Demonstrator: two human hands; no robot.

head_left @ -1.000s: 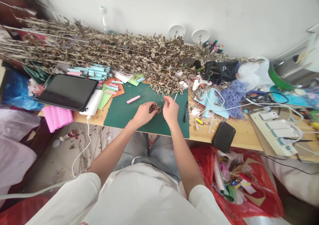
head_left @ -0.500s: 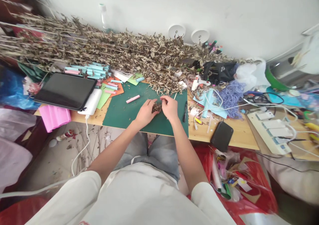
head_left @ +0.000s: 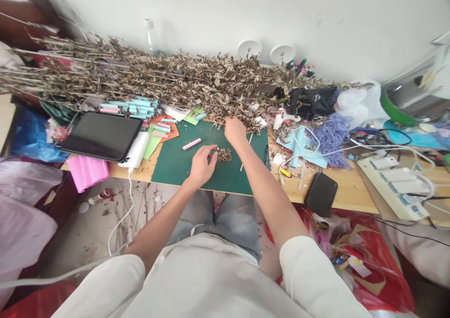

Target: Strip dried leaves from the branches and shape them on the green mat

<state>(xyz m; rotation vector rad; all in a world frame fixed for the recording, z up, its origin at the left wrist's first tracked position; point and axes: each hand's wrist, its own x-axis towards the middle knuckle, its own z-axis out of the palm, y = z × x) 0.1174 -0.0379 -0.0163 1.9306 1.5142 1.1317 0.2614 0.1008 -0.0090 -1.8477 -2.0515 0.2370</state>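
My left hand (head_left: pixel 203 166) rests on the green cutting mat (head_left: pixel 172 170), fingers apart and bent, with nothing seen in them. Just right of its fingertips lies a small heap of crumbled dried leaves (head_left: pixel 225 155). My right hand (head_left: pixel 235 131) reaches to the front edge of the big pile of dried leafy stems (head_left: pixel 211 81), its fingers curled among the leaves; the tips are partly hidden. A pink paper roll (head_left: pixel 191 144) lies on the mat left of the heap. A thin white stick (head_left: pixel 251 139) passes under my right forearm.
Blue and pink rolls (head_left: pixel 140 107) are stacked left, behind a black tablet (head_left: pixel 101 135) and a white power bank (head_left: pixel 134 151). To the right are a glue gun (head_left: pixel 284 118), purple yarn (head_left: pixel 330 137), a black phone-like slab (head_left: pixel 321 193) and a power strip (head_left: pixel 393 186) with cables.
My right hand has left the small heap and moved away from me to the leaf pile. My left hand has drawn back slightly, uncovering the heap. The view has shifted a little.
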